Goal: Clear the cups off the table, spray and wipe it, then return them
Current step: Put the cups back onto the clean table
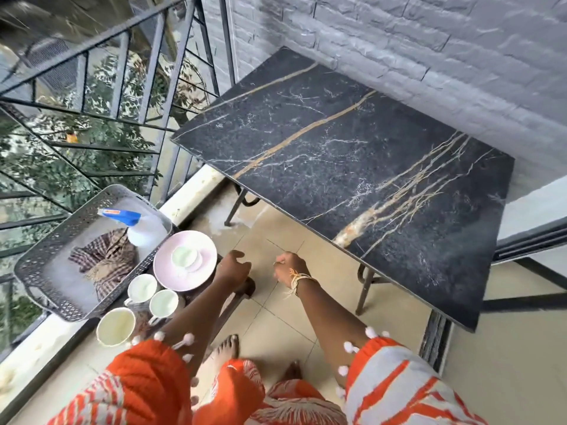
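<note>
The black marble table (352, 167) with gold veins stands bare against the grey brick wall. To its left, on a low stool, sit a pink saucer (171, 271) with a small pale cup (184, 256) on it and three more pale cups (141, 287) (163, 303) (116, 326). A perforated grey tray (43, 271) beside them holds a spray bottle (144, 230) with a blue trigger and a checked cloth (104, 262). My left hand (234, 266) hovers just right of the saucer, fingers curled, holding nothing. My right hand (290, 269) hangs over the floor, loosely closed and empty.
A black metal railing (92, 118) runs along the left with a white ledge (190, 191) below it. Beige floor tiles (276, 317) lie between the stool and the table. My bare feet (227, 348) stand on them. A dark door frame (527, 240) is at the right.
</note>
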A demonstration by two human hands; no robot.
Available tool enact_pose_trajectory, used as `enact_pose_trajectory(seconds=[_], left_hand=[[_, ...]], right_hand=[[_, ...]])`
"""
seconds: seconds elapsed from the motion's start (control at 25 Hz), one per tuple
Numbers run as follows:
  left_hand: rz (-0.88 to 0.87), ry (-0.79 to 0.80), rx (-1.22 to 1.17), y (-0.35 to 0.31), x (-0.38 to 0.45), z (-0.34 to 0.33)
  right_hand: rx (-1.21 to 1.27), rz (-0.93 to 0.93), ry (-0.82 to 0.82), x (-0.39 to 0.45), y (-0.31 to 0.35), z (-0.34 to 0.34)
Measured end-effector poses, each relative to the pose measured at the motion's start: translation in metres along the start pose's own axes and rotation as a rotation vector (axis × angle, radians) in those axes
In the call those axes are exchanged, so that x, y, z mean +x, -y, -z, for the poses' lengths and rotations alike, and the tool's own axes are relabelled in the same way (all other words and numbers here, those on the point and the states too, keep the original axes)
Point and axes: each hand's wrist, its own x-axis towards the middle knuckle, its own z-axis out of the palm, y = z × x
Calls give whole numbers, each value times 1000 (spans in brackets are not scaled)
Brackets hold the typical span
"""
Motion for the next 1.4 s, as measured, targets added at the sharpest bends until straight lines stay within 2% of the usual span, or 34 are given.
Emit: enact_pose_trajectory(seconds=[0.16, 0.28, 0.52, 0.72, 0.8, 0.92, 1.04, 1.16, 1.28, 1.4], left_hand=[[70, -147, -4, 49, 15, 39], [127, -213, 23, 94, 29, 76], [163, -352, 75, 149, 55, 136], [164, -241, 296, 195, 69, 164], [91, -209, 351, 208, 75, 167], [-106, -260, 438, 214, 81, 168], [-220, -129, 539, 211, 81, 163], [-201, -32, 714, 210, 74, 153], [-175, -55, 785, 208, 71, 147], [-178, -148, 854, 204, 73, 145]], right_hand=[[22, -49, 115, 4, 24, -52], [-38, -26, 125, 5, 48, -94], [-339, 275, 46, 28, 100, -163], [-509, 374, 79, 66, 127, -193], [-597, 397, 105, 81, 130, -197], [-679, 402, 159, 93, 131, -203], [-610, 402, 160, 93, 132, -207], [-548, 385, 139, 83, 129, -204], [-476, 388, 103, 77, 120, -201], [-414, 408, 80, 74, 113, -193]])
